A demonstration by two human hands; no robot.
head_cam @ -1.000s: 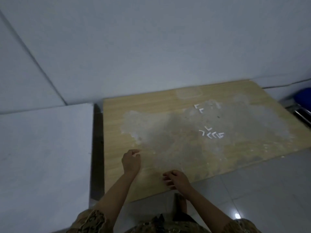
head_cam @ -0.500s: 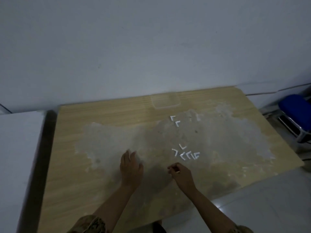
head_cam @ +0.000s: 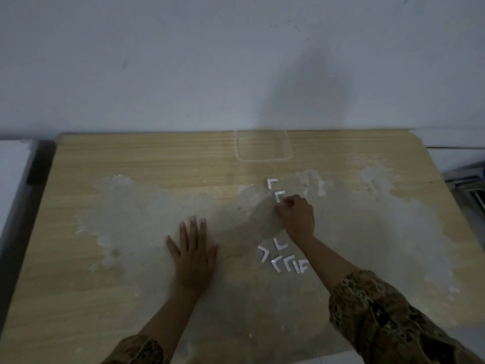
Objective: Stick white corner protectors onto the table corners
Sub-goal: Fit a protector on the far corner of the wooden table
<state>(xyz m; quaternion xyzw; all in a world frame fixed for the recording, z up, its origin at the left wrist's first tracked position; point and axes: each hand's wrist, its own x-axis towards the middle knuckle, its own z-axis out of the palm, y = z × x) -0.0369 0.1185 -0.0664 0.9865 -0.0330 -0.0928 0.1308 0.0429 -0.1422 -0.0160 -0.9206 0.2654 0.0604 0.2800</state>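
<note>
A wooden table [head_cam: 147, 158] with a pale worn patch fills the view. Two white L-shaped corner protectors lie near its middle: one [head_cam: 272, 183] farther back and one [head_cam: 279, 195] just in front of it. My right hand [head_cam: 298, 216] reaches over the table, and its curled fingertips pinch the lower end of the nearer protector, which still rests on the wood. Several more protectors [head_cam: 286, 261] lie in a cluster under my right forearm. My left hand [head_cam: 193, 248] lies flat on the table, fingers spread, holding nothing.
A clear shallow plastic tray [head_cam: 262, 145] sits at the table's back edge against the wall. A white surface [head_cam: 13, 166] stands to the left across a dark gap [head_cam: 29, 195]. A dark chair frame [head_cam: 469, 177] shows at the right edge.
The view has moved closer and squarer to the table. My right hand has reached forward from the near cluster to the back pair of protectors. My left hand has flattened onto the table.
</note>
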